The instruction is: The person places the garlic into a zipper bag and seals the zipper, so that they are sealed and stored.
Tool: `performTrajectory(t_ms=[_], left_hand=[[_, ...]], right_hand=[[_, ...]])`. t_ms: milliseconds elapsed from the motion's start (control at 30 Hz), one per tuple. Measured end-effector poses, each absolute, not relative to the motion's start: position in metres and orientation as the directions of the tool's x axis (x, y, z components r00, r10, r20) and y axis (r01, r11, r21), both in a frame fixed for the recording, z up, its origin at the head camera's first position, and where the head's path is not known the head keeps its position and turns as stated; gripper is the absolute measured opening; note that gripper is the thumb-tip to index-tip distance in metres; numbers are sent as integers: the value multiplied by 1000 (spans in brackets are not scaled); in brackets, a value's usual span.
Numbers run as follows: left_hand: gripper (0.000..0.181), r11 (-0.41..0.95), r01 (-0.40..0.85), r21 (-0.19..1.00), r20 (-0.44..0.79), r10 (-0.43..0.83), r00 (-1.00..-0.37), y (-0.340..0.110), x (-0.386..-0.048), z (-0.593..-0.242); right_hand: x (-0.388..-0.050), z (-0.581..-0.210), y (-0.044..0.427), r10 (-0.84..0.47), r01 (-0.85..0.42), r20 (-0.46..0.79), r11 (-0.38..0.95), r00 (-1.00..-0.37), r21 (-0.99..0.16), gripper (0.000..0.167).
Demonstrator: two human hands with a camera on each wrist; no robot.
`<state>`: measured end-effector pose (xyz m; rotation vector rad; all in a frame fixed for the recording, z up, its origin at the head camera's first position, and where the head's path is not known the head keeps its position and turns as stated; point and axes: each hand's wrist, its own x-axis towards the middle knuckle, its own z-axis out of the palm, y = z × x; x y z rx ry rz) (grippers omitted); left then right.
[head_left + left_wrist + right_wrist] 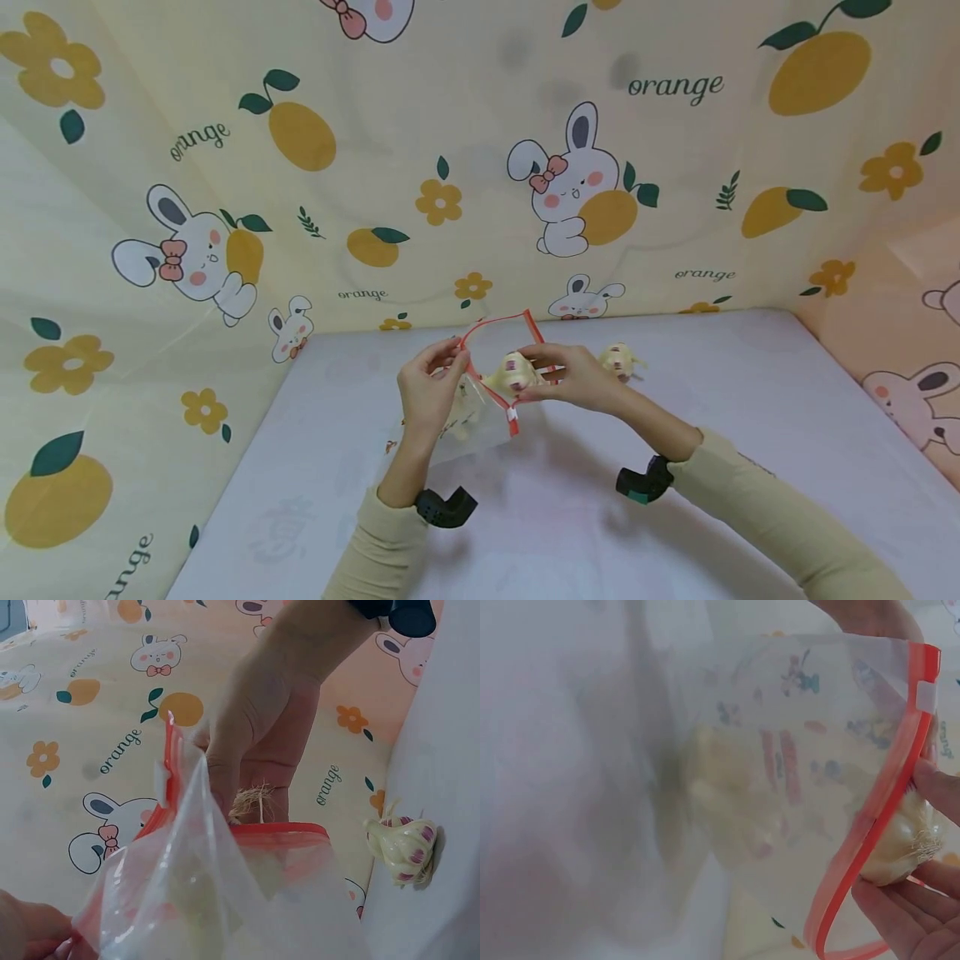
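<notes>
My left hand [431, 390] pinches the red-edged mouth of a clear plastic zip bag [817, 697], which stands spread wide. A white slider sits on the red zip strip. At that mouth my right hand [576, 379] holds a garlic bulb [516, 372] between thumb and fingers; its roots [253, 801] point back towards the palm. In the right wrist view the bulb lies partly behind the red strip. Inside the bag, blurred by the plastic, another garlic bulb [731, 806] shows; whether more lie there I cannot tell.
One more garlic bulb [618, 360] lies on the white table [300, 475], beyond my right hand. A cloth wall [480, 142] printed with rabbits and oranges rises at the table's back edge. Each wrist carries a black camera mount [447, 507].
</notes>
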<state>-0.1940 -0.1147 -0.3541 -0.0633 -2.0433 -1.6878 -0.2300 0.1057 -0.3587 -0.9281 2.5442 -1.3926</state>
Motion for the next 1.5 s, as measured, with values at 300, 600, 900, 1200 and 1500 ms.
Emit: performTrajectory(t_ms=[300,600,900,1200,1500], left_hand=[[22,240,328,913,386,-258,-886,-115,-195,-355],[21,231,333,914,387,-254,-887,-114,-194,-356],[22,251,333,909,393,-251,-884,-114,-194,-357],[21,229,336,914,389,-255,-885,-113,-196,-357],[21,234,327,916,382,-251,-889,-113,-196,-358]], right_hand=[[-229,-360,107,-581,-454,202,329,-789,-828,57],[-227,-365,116,-544,-452,217,345,-810,-823,51],[-227,-372,127,-504,-447,230,365,-833,-817,48],[-229,-375,140,-452,-408,229,352,-862,-842,46],[-229,-375,153,-422,-461,293,378,-858,-803,42]])
